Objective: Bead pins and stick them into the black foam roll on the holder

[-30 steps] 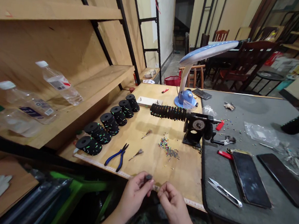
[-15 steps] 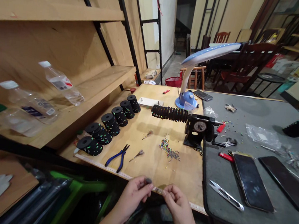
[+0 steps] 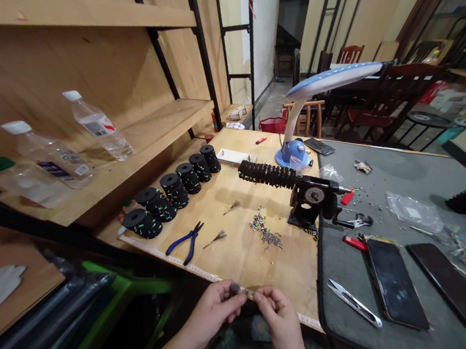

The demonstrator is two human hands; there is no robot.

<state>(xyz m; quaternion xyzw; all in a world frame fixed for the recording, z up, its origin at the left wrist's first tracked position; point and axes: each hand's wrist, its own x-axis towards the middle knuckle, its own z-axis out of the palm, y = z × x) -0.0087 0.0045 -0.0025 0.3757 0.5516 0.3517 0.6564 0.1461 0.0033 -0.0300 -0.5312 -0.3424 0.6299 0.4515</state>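
My left hand (image 3: 214,312) and my right hand (image 3: 280,316) meet at the near edge of the wooden board (image 3: 247,237), both pinched. Between the left thumb and fingers sits a small dark round piece (image 3: 234,288). The right fingertips pinch something thin beside it that I cannot make out. A measuring tape (image 3: 190,266) runs along the board's edge just under the hands. Blue-handled pliers (image 3: 184,240) lie to the left, and a heap of coloured beads (image 3: 264,230) lies ahead.
A black winding tool (image 3: 309,196) carries a long dark spool. Several black spools (image 3: 173,190) line the board's left side. Thread snips (image 3: 353,302), two phones (image 3: 396,283) and a red lighter (image 3: 353,242) lie on the grey mat. A blue desk lamp (image 3: 296,150) stands behind. Water bottles (image 3: 96,127) rest on the shelf.
Both hands have slid slightly down and toward me in view, staying pinched together; the camera tilted up a little. Nothing on the board moved.
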